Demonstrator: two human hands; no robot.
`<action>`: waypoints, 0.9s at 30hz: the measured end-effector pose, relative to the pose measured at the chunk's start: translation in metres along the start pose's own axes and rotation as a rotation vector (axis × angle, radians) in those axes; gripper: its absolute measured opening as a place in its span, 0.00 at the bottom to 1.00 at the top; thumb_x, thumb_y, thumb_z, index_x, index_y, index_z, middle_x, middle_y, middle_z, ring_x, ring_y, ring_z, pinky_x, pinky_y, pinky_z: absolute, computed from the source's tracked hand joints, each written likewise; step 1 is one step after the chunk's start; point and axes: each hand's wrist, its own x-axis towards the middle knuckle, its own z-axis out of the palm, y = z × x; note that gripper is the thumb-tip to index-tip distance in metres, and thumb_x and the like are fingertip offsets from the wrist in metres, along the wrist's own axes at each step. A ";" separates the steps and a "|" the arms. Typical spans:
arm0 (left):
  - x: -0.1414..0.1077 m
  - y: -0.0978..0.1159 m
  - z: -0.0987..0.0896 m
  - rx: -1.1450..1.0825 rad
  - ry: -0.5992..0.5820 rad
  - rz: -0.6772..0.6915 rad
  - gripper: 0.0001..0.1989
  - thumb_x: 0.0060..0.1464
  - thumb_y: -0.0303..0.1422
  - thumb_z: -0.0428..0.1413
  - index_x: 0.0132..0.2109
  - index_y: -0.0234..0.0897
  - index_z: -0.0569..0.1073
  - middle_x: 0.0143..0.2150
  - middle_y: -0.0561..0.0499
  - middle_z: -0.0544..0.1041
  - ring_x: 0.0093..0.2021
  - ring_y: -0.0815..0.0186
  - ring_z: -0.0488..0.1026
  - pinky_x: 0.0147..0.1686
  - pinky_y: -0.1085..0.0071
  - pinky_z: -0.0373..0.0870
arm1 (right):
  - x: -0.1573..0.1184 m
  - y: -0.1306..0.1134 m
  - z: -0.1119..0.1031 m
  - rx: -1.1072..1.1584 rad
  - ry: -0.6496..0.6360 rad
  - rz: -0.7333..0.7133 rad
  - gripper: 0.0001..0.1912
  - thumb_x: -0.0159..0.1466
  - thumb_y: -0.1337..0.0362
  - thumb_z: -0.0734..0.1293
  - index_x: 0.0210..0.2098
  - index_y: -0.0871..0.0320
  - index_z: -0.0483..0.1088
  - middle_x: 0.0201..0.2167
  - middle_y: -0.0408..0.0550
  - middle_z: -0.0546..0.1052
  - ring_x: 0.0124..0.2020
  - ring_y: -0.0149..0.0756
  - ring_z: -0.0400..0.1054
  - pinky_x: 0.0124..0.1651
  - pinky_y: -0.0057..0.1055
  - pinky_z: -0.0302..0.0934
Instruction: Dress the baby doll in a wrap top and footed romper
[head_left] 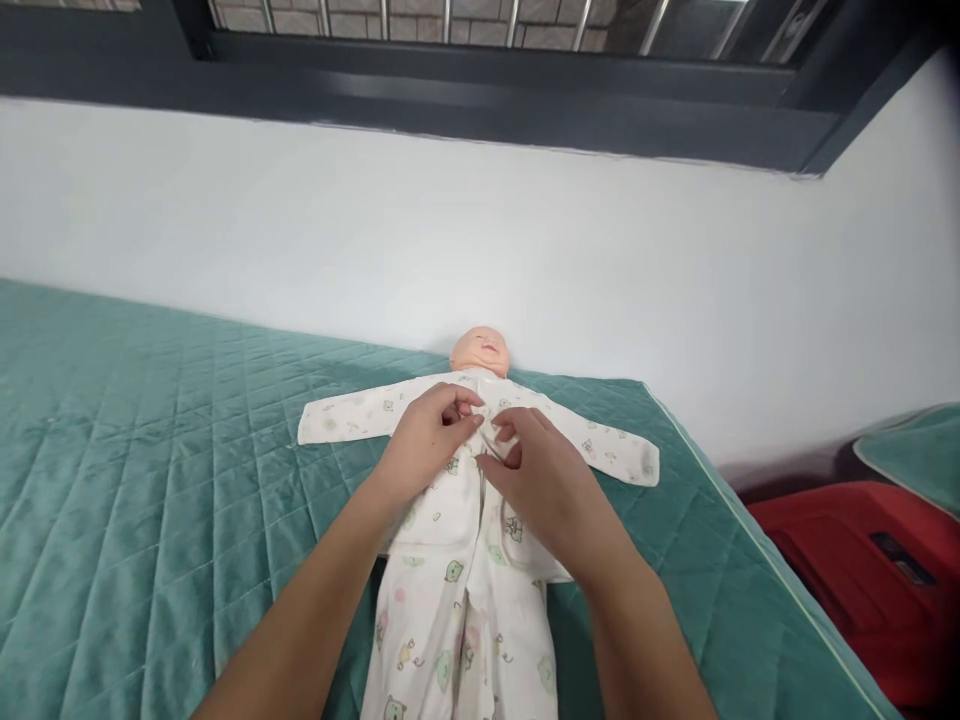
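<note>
A baby doll (480, 350) lies on its back with its head toward the wall. It wears a white patterned baby jacket (439, 515) with both sleeves spread out sideways, and matching baby pants (420, 600). Over the chest, my left hand (429, 440) pinches the jacket's front edge between thumb and fingers. Opposite it, my right hand (547, 480) has its fingers curled on the other front edge. Below my hands the jacket's front hangs apart along the middle. Any fastener between the fingertips is too small to make out.
The doll lies on a green quilted cover (150, 480) that reaches the white wall (375, 230). Above is a dark window frame (487, 95) with metal bars. To the right, beyond the cover's edge, stands a red plastic object (840, 560) with a green cloth (915, 450) over it.
</note>
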 end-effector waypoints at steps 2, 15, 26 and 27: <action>-0.001 0.003 -0.005 0.028 -0.045 -0.001 0.08 0.54 0.35 0.56 0.41 0.40 0.75 0.33 0.53 0.73 0.31 0.68 0.68 0.29 0.73 0.63 | -0.004 -0.004 -0.004 -0.123 0.000 0.017 0.06 0.56 0.62 0.66 0.26 0.52 0.63 0.25 0.43 0.68 0.21 0.31 0.57 0.23 0.30 0.47; -0.023 0.037 -0.019 0.435 -0.353 0.127 0.10 0.55 0.27 0.51 0.26 0.41 0.68 0.28 0.54 0.72 0.28 0.66 0.67 0.27 0.70 0.58 | 0.002 0.006 -0.019 0.227 -0.270 0.158 0.12 0.60 0.56 0.65 0.24 0.54 0.71 0.21 0.42 0.73 0.23 0.33 0.62 0.25 0.30 0.49; -0.041 0.021 -0.011 -0.101 -0.179 -0.159 0.09 0.56 0.38 0.57 0.33 0.38 0.74 0.26 0.54 0.71 0.27 0.70 0.66 0.27 0.74 0.63 | 0.008 0.014 -0.009 0.651 -0.360 0.087 0.14 0.61 0.53 0.68 0.28 0.58 0.72 0.21 0.43 0.73 0.24 0.30 0.66 0.32 0.28 0.61; -0.042 0.021 -0.011 -0.154 -0.168 -0.171 0.09 0.56 0.39 0.57 0.34 0.38 0.74 0.26 0.54 0.72 0.27 0.70 0.67 0.28 0.74 0.64 | 0.009 0.015 -0.008 0.679 -0.372 0.083 0.14 0.61 0.54 0.69 0.27 0.58 0.72 0.21 0.42 0.73 0.24 0.30 0.65 0.31 0.28 0.61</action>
